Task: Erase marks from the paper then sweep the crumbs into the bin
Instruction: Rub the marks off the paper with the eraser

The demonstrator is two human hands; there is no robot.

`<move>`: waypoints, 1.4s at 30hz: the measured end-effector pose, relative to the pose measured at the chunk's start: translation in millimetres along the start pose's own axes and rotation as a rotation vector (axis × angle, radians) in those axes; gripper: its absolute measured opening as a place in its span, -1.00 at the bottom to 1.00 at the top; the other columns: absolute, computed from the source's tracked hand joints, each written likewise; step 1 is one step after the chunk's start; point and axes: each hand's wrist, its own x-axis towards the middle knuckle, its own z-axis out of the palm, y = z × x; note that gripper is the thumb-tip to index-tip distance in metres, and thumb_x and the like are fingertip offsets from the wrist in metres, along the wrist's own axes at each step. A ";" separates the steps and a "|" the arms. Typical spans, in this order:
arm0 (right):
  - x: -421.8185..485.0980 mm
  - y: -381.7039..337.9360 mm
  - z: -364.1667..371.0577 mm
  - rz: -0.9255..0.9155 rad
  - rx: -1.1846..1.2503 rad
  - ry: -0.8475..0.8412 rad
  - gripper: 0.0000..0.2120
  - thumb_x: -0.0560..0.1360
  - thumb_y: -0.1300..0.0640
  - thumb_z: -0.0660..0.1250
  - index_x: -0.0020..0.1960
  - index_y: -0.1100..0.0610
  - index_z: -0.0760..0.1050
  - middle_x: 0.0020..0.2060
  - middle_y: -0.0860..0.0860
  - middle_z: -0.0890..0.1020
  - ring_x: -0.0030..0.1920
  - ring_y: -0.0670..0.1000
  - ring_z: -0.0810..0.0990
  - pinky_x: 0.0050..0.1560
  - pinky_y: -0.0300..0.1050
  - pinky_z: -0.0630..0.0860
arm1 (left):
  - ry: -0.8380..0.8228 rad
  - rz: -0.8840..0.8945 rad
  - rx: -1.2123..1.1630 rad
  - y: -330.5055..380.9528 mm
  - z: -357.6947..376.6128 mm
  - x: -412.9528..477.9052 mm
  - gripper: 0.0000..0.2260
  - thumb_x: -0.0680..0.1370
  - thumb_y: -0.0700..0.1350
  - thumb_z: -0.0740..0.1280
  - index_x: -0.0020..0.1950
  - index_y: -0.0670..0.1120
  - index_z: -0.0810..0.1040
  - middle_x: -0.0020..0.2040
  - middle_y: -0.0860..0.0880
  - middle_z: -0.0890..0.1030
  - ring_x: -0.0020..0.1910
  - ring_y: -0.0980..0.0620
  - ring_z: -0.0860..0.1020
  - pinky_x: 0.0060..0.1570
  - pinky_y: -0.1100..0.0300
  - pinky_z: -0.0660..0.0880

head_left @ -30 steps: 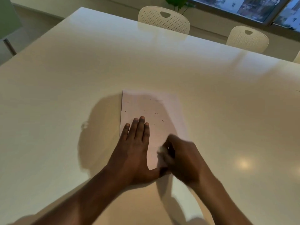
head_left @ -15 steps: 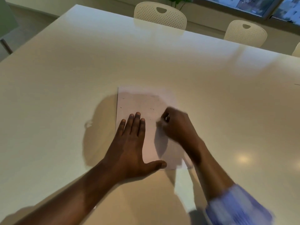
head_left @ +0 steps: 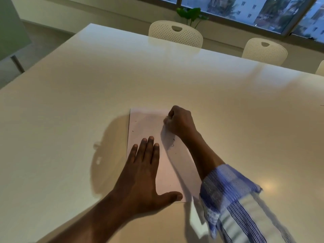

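Note:
A white sheet of paper (head_left: 149, 125) lies flat on the table in front of me. My left hand (head_left: 142, 172) presses flat on its near left part, fingers straight and thumb spread. My right hand (head_left: 180, 121) is curled at the paper's far right corner and pinches a small whitish eraser (head_left: 165, 121), mostly hidden by the fingers. Small dark crumbs (head_left: 172, 144) and faint marks dot the paper beside my right wrist. No bin is in view.
The large cream table (head_left: 70, 111) stretches wide around the paper. Two perforated white chairs (head_left: 175, 33) (head_left: 264, 50) stand at its far edge, with a green plant (head_left: 192, 14) and windows behind them.
My right hand has moved with the eraser from the paper's near part up to its far right corner. My left hand has stayed pressed on the sheet. The view has tilted up.

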 end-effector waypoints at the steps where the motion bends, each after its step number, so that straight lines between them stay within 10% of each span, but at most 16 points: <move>1: -3.0 1.8 -3.1 -0.007 -0.007 -0.018 -0.83 0.57 0.10 0.37 0.08 0.17 0.55 0.03 0.13 0.66 -0.07 0.09 0.59 -0.18 -0.11 0.50 | 0.000 0.001 -0.006 0.1 0.2 0.2 0.20 0.23 0.73 -0.24 0.54 -0.08 -0.54 0.51 -0.07 -0.61 0.52 -0.06 -0.57 0.60 -0.15 -0.26; 8: -70.0 22.1 14.6 -0.102 0.031 0.006 -0.91 0.57 0.06 0.37 -0.04 0.01 0.46 -0.24 -0.12 0.52 -0.31 -0.21 0.47 -0.39 -0.38 0.35 | 0.079 0.030 -0.058 -3.0 5.6 -0.8 0.20 0.29 0.72 -0.14 0.60 -0.09 -0.40 0.60 -0.08 -0.47 0.57 -0.04 -0.47 0.60 -0.10 -0.25; 15: 17.4 -16.0 7.5 -0.018 -0.016 0.015 -0.83 0.59 0.16 0.31 0.11 0.24 0.55 0.05 0.19 0.65 -0.03 0.15 0.61 -0.16 -0.10 0.46 | 0.003 -0.005 -0.036 0.4 1.2 0.6 0.21 0.21 0.74 -0.24 0.51 -0.06 -0.57 0.50 -0.05 -0.63 0.50 -0.06 -0.59 0.58 -0.15 -0.32; 22: -67.9 25.6 -4.7 -0.028 -0.030 -0.087 -0.89 0.55 0.02 0.40 -0.06 0.01 0.50 -0.21 -0.11 0.54 -0.29 -0.19 0.47 -0.36 -0.34 0.41 | 0.037 0.012 -0.067 -1.3 4.1 -1.9 0.19 0.27 0.72 -0.18 0.56 -0.07 -0.48 0.55 -0.06 -0.56 0.54 -0.06 -0.53 0.60 -0.17 -0.23; 32: 27.3 4.8 -1.8 0.011 -0.032 0.039 -0.86 0.55 0.15 0.34 0.05 0.20 0.56 0.01 0.15 0.66 -0.07 0.09 0.58 -0.13 -0.08 0.53 | -0.001 0.003 -0.058 -0.9 -1.0 -0.2 0.21 0.23 0.74 -0.22 0.55 -0.07 -0.52 0.53 -0.04 -0.59 0.52 -0.02 -0.57 0.60 -0.13 -0.29; 38: -50.5 32.8 -1.5 -0.025 -0.040 -0.017 -0.87 0.54 0.03 0.41 -0.11 0.02 0.49 -0.27 -0.10 0.55 -0.31 -0.18 0.51 -0.40 -0.34 0.41 | 0.005 0.003 -0.083 0.2 -1.1 -3.7 0.20 0.24 0.73 -0.20 0.55 -0.05 -0.51 0.53 -0.03 -0.60 0.52 -0.03 -0.56 0.61 -0.13 -0.25; 42: -38.7 28.6 4.6 0.014 0.010 0.074 -0.90 0.56 0.05 0.37 -0.07 0.07 0.50 -0.17 0.01 0.63 -0.24 0.00 0.59 -0.26 -0.08 0.62 | -0.011 -0.002 -0.086 0.5 -2.2 -1.2 0.20 0.22 0.75 -0.20 0.53 -0.02 -0.55 0.51 -0.01 -0.62 0.51 -0.02 -0.58 0.60 -0.13 -0.27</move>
